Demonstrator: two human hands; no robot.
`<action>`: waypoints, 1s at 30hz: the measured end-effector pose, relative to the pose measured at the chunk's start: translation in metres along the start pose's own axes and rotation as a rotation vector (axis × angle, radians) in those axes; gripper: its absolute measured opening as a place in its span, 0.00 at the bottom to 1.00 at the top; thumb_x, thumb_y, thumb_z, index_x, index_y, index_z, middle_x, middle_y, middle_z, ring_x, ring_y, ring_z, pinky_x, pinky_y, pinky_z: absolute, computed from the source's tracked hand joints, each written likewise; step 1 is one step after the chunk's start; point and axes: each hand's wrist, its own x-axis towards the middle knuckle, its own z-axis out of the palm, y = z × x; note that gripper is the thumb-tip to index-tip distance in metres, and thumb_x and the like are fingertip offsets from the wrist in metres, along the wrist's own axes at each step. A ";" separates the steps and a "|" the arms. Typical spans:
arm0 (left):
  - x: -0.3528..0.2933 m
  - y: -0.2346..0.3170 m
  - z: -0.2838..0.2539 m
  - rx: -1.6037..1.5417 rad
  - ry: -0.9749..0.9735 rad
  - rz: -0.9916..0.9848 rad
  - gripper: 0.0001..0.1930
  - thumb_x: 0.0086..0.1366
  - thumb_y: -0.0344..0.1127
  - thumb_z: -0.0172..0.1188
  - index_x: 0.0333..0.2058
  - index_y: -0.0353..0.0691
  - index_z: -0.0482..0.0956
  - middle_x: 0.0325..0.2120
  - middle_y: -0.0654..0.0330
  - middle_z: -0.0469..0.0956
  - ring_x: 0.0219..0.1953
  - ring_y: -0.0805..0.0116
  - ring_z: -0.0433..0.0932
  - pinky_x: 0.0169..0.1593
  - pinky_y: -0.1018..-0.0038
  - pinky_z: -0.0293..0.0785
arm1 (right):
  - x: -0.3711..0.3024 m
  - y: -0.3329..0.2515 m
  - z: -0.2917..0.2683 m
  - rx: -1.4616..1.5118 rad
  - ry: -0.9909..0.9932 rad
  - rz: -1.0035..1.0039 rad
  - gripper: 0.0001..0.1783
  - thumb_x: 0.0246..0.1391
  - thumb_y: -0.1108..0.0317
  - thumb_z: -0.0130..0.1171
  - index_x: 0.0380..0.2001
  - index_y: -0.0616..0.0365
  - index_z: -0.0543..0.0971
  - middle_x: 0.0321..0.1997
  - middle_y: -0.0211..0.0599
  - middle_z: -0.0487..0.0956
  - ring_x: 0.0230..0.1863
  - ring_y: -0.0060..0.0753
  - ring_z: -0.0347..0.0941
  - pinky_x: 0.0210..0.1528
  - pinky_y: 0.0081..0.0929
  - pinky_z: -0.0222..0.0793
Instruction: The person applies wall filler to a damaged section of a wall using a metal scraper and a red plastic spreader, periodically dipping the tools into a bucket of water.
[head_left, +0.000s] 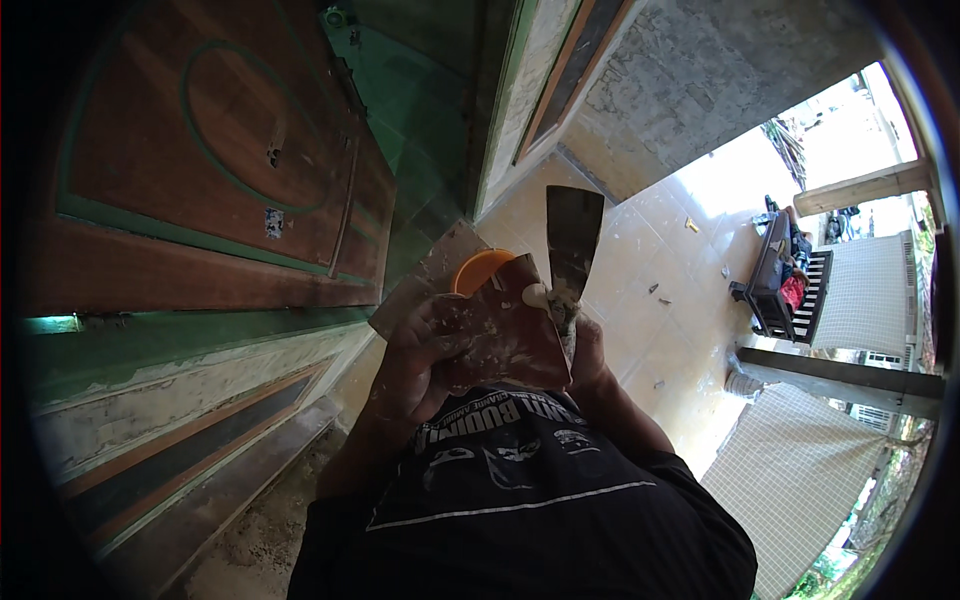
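The person's left hand (425, 350) was closed around a reddish-brown, putty-smeared board (500, 325), fingers curled over its left edge so that the board sat tilted just above the chest of the dark printed shirt (520, 480). Behind the board's upper edge, an orange bowl-shaped container (478, 270) peeked out, touching or nearly touching the board; whether the same hand also carried it could not be told. To the right of the board, the right hand (588, 355) was gripped around the handle of a wide putty knife (572, 240), whose dull metal blade stood upright above the board's right corner. A lump of pale filler (538, 296) clung where the blade's base met the board. Left of the board stood a brown wooden door (210, 150) with green trim and a green oval line, and below it a striped, paint-worn frame. Well to the right of the board, across the pale tiled floor (640, 250), a dark bench (775, 270) held red cloth.
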 end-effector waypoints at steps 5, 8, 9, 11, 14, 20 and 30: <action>-0.005 0.003 -0.003 -0.049 -0.083 -0.039 0.19 0.56 0.21 0.52 0.47 0.33 0.63 0.38 0.54 0.73 0.34 0.68 0.78 0.32 0.76 0.81 | 0.001 -0.007 0.000 0.027 -0.253 -0.118 0.25 0.57 0.59 0.46 0.54 0.63 0.63 0.48 0.39 0.71 0.48 0.29 0.68 0.52 0.26 0.63; -0.011 0.007 0.002 -0.080 -0.101 -0.091 0.20 0.55 0.21 0.53 0.47 0.32 0.62 0.39 0.54 0.72 0.37 0.67 0.78 0.37 0.74 0.81 | -0.001 -0.006 -0.006 -0.037 -0.288 -0.182 0.25 0.57 0.60 0.47 0.54 0.63 0.63 0.49 0.39 0.70 0.48 0.29 0.68 0.50 0.26 0.65; -0.012 0.007 0.003 -0.112 -0.126 -0.110 0.21 0.54 0.20 0.54 0.47 0.32 0.62 0.40 0.53 0.72 0.38 0.67 0.78 0.39 0.73 0.81 | -0.002 -0.006 -0.006 -0.101 -0.291 -0.214 0.26 0.56 0.60 0.48 0.55 0.63 0.62 0.49 0.39 0.70 0.48 0.28 0.68 0.49 0.25 0.65; -0.015 0.009 0.006 -0.100 -0.128 -0.121 0.21 0.54 0.21 0.54 0.48 0.31 0.62 0.39 0.53 0.71 0.38 0.67 0.78 0.39 0.73 0.81 | -0.007 -0.007 0.012 -0.139 -0.230 -0.275 0.24 0.57 0.60 0.47 0.53 0.63 0.63 0.47 0.37 0.70 0.46 0.26 0.68 0.47 0.23 0.66; -0.017 0.008 0.009 -0.087 -0.138 -0.139 0.21 0.55 0.21 0.55 0.48 0.30 0.61 0.39 0.52 0.71 0.39 0.67 0.78 0.39 0.74 0.81 | -0.005 -0.009 0.016 -0.227 -0.183 -0.365 0.20 0.58 0.59 0.45 0.48 0.62 0.64 0.41 0.34 0.69 0.41 0.22 0.68 0.43 0.19 0.66; -0.024 0.008 0.008 -0.088 -0.172 -0.193 0.22 0.55 0.21 0.55 0.48 0.30 0.60 0.39 0.53 0.71 0.38 0.69 0.78 0.39 0.75 0.81 | -0.005 -0.017 0.014 -0.544 -0.173 -0.534 0.18 0.61 0.55 0.41 0.39 0.61 0.64 0.33 0.30 0.65 0.35 0.19 0.63 0.37 0.17 0.63; -0.024 0.025 -0.015 -0.104 -0.266 -0.161 0.24 0.52 0.20 0.55 0.49 0.32 0.60 0.40 0.53 0.70 0.41 0.68 0.76 0.39 0.77 0.79 | -0.010 -0.039 -0.010 -0.897 -0.247 -0.445 0.26 0.58 0.47 0.44 0.38 0.64 0.64 0.22 0.33 0.68 0.15 0.18 0.63 0.16 0.16 0.58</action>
